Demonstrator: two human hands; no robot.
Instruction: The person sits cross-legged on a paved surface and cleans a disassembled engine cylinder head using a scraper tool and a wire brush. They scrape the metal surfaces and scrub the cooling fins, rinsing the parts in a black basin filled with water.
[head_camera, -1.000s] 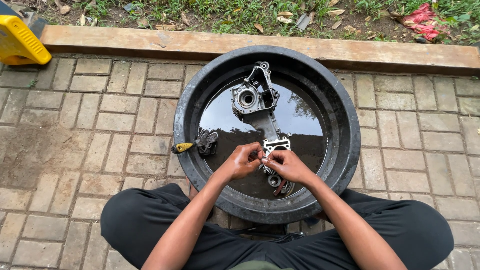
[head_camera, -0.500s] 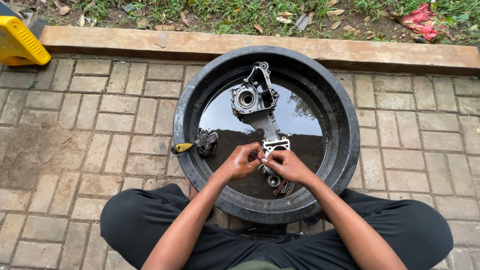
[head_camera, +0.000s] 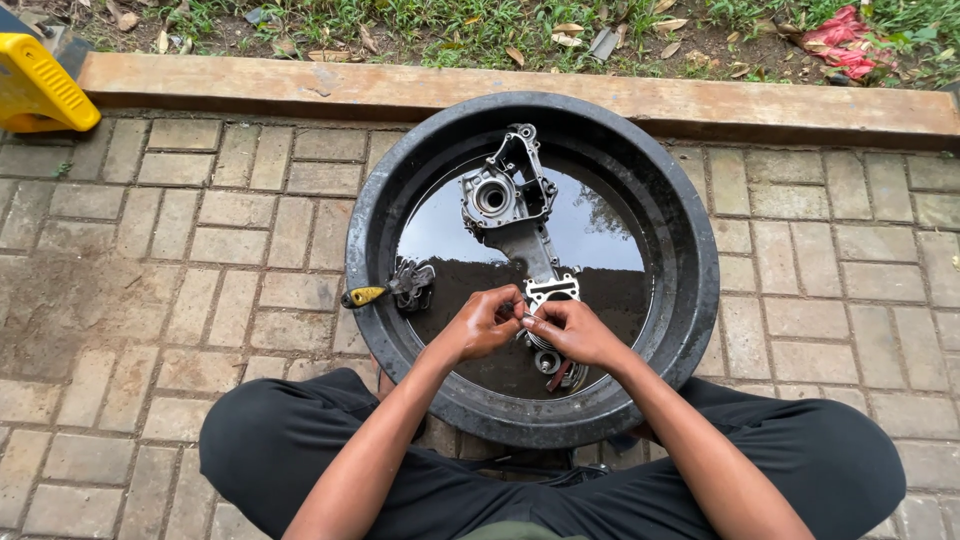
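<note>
A round black basin holds dark liquid, and a grey metal engine casing lies in it. My left hand and my right hand meet over the near end of the casing, fingers pinched on a small finned metal part. What sits between the fingertips is too small to make out. A small dark metal piece lies by the basin's left wall. A yellow-handled tool rests across the left rim.
I sit cross-legged in black trousers on grey brick paving. A concrete kerb runs behind the basin, with grass and dry leaves beyond. A yellow plastic object stands at the far left. Red scraps lie at the top right.
</note>
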